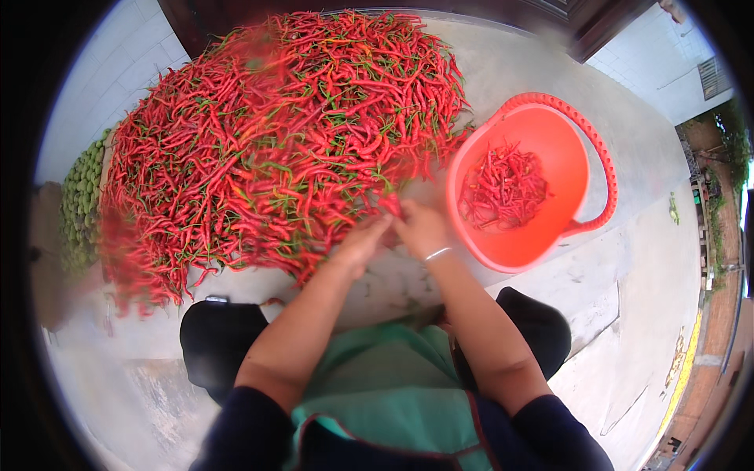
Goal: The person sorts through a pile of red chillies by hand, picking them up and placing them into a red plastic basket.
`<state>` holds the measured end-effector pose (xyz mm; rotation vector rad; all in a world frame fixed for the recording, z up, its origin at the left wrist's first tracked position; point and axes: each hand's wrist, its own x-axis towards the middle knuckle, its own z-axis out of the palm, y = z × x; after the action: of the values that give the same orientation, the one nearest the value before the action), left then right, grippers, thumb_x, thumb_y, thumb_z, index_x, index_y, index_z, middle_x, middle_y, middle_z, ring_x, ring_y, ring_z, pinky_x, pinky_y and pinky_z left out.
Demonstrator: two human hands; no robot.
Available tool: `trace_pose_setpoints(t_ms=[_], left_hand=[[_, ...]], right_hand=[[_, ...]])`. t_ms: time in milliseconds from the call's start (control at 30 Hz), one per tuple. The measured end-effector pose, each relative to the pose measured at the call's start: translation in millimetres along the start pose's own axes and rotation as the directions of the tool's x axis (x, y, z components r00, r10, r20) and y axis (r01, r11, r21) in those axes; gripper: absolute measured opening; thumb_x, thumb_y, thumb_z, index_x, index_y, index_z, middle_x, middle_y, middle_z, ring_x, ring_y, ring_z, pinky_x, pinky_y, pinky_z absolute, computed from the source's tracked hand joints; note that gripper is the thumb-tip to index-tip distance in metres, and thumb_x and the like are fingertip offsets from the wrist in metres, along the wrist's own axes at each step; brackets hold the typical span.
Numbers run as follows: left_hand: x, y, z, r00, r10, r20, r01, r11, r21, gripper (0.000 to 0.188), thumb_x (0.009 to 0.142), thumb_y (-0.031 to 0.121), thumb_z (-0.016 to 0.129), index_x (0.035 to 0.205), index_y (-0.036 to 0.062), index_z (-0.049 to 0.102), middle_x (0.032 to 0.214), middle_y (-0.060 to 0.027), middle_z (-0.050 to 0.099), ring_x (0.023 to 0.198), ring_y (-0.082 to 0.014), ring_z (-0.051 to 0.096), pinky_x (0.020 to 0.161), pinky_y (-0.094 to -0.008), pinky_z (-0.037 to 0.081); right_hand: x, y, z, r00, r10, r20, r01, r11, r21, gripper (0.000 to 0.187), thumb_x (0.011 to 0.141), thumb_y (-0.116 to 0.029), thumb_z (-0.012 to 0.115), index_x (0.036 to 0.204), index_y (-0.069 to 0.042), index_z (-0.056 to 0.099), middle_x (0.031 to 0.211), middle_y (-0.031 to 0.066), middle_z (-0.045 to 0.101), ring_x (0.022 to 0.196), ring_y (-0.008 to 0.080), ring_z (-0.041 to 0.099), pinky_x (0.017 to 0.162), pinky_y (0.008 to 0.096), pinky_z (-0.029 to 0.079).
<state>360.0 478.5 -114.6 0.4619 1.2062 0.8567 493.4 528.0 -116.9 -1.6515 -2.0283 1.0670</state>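
My left hand (365,242) and my right hand (422,229) meet at the near right edge of a big heap of red chili peppers (322,102). Many of the peppers still have green stems. My right fingers are closed on a red chili pepper (390,203) that shows just beyond the fingertips. The left fingers are pressed together against the right ones; what they hold is hidden and slightly blurred. To the right of my right hand stands a red plastic basket (577,153) with a braided-looking handle. A small pile of red chili peppers (506,188) lies in its bottom.
Green round produce (83,188) is piled left of the heap. Behind stand a dark door (228,20) and white walls (118,59). My knees (224,341) flank a green apron (385,385). Bits of stem lie on the concrete floor (628,259).
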Motion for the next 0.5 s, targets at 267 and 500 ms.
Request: trace_pose_setpoints(t_ms=[267,500], left_hand=[[-82.5,31.9,6.6,0.922,0.379,0.081,-0.385,0.92,0.078,0.018,0.092,0.012,0.043,0.106,0.0035,0.052,0.096,-0.0074,0.059,0.089,-0.0133,0.056,0.079,-0.0285,0.045],[-103.3,-13.1,5.8,0.812,0.578,0.086,-0.526,0.658,0.539,0.026,0.089,0.019,0.049,0.111,0.0051,0.048,0.085,-0.012,0.061,0.079,-0.018,0.061,0.07,-0.031,0.047]], right_hand=[[-79.5,-53.3,-37.4,0.971,-0.19,-0.143,0.237,0.797,0.556,0.036,0.08,-0.02,0.065,0.108,0.0,0.054,0.084,0.0096,0.063,0.068,0.0133,0.063,0.061,0.0252,0.049],[-80.6,-55.0,-8.7,0.962,-0.25,-0.112,0.272,0.84,0.469,0.03,0.085,-0.017,0.06,0.109,-0.001,0.056,0.078,0.0052,0.06,0.061,0.0093,0.055,0.059,0.0216,0.045]])
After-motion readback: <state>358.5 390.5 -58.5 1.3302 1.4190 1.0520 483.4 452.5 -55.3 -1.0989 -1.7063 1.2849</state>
